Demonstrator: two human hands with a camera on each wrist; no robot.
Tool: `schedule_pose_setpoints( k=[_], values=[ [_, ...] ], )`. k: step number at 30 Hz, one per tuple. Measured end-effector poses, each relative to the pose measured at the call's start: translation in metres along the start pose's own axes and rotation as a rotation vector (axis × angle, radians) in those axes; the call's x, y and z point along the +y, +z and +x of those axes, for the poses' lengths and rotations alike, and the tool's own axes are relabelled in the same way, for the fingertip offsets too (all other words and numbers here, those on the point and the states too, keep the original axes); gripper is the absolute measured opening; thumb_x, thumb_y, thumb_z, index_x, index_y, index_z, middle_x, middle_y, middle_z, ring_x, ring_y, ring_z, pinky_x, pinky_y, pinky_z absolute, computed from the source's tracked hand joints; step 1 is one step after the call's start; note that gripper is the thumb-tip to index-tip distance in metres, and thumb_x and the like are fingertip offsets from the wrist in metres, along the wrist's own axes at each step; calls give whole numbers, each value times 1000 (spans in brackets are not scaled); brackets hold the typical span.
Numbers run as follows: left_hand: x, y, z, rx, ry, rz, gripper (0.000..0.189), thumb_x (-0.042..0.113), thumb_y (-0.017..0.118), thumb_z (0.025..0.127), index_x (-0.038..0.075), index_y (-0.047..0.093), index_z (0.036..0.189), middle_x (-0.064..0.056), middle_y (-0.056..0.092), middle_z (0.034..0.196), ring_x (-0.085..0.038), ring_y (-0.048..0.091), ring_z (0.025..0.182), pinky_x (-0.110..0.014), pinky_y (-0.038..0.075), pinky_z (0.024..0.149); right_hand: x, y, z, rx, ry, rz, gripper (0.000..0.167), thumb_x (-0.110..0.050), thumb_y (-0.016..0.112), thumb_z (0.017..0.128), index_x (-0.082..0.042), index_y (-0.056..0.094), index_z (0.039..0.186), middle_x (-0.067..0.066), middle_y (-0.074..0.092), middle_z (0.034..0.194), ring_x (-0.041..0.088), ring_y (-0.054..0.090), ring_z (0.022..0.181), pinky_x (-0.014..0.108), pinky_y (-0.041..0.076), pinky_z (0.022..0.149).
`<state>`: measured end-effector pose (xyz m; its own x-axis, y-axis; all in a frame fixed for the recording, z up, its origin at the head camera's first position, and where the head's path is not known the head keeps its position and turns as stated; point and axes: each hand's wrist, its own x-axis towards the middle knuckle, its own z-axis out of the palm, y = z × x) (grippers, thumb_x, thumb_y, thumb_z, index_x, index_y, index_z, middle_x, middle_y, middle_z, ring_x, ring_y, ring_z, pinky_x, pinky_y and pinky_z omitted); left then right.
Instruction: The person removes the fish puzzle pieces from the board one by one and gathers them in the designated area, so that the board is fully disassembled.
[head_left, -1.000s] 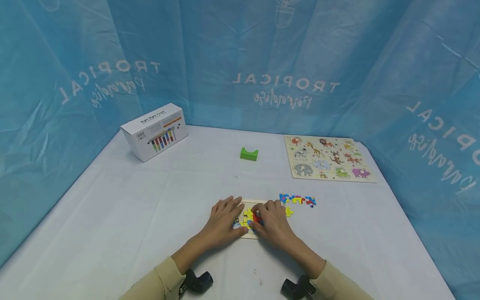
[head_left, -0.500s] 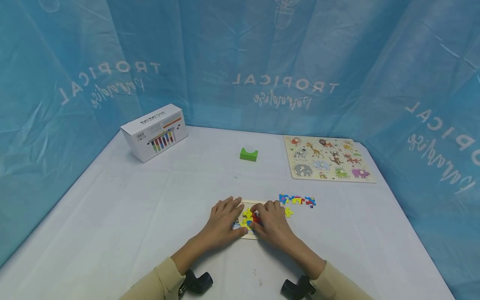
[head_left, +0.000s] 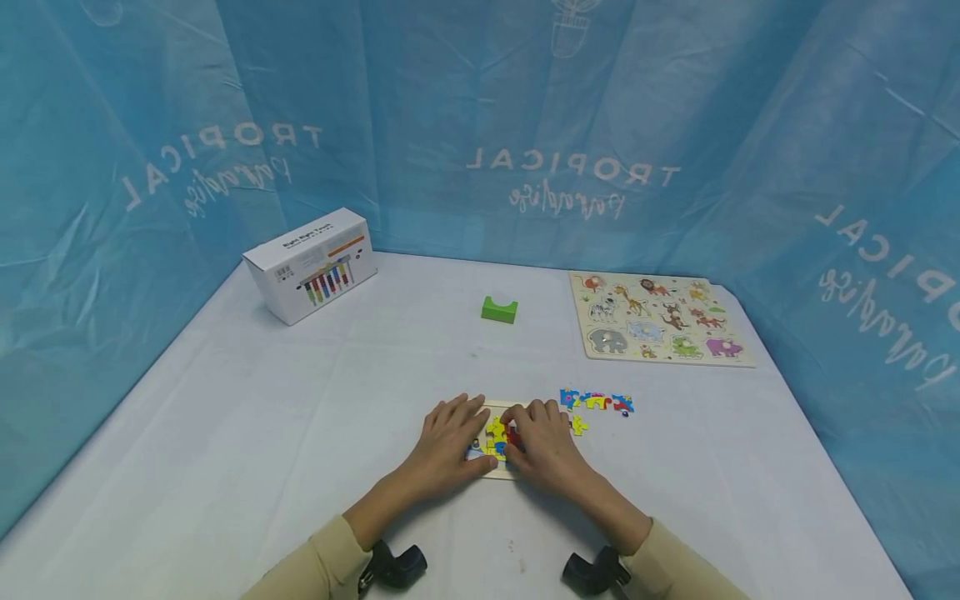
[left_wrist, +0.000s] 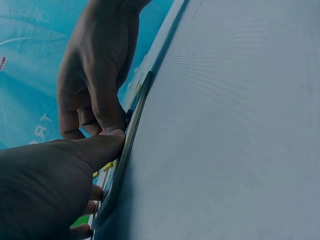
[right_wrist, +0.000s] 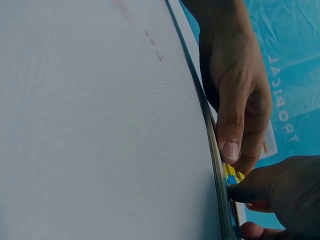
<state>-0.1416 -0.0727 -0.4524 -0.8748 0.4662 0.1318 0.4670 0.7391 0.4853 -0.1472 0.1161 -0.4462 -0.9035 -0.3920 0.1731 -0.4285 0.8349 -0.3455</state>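
A small wooden jigsaw tray (head_left: pixel 497 475) lies flat on the table between my hands, with yellow pieces (head_left: pixel 495 432) fitted in its left half. My left hand (head_left: pixel 442 446) rests along the tray's left side, fingers spread and fairly straight, thumb at the near edge. With thumb and index finger, my right hand (head_left: pixel 549 446) pinches a red and blue jigsaw piece (head_left: pixel 513 436) low over the tray; its fingers hide most of the piece. In the right wrist view, yellow and blue pieces (right_wrist: pixel 231 172) show between the hands along the tray's edge (right_wrist: pixel 220 182).
Just beyond the right hand lie several loose jigsaw pieces (head_left: pixel 597 402) and a yellow piece (head_left: pixel 578 425). Farther back are a green arched block (head_left: pixel 498 311), an animal peg puzzle board (head_left: pixel 630 350) at right and a white box (head_left: pixel 311 267) at left. Blue curtains (head_left: pixel 450 208) surround the table.
The right thumb has shifted slightly to the right on the piece, baring a bit more blue beside it. The left hand and the loose pieces stay put.
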Motion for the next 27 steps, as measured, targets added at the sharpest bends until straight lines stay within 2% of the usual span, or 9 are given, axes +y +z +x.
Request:
schedule_pose_setpoints(
  k=[19,27],
  values=[
    [0,-1,0,-3,5,0,66,39,66,83,2,49,135,-15,39,148,-39,28,140,-61,19,111,3,-1,-1,58,-45,-42,31,-23,74,79,-17,60,106,3,51,92,17,39,88,31,27,74],
    [-1,1,0,8,16,5,65,38,65,84,2,49,135,-15,39,148,-38,28,140,-61,19,110,7,-3,-1,58,-54,-3,32,-23,73,80,-17,60,108,1,50,91,15,38,87,30,27,75]
  ],
)
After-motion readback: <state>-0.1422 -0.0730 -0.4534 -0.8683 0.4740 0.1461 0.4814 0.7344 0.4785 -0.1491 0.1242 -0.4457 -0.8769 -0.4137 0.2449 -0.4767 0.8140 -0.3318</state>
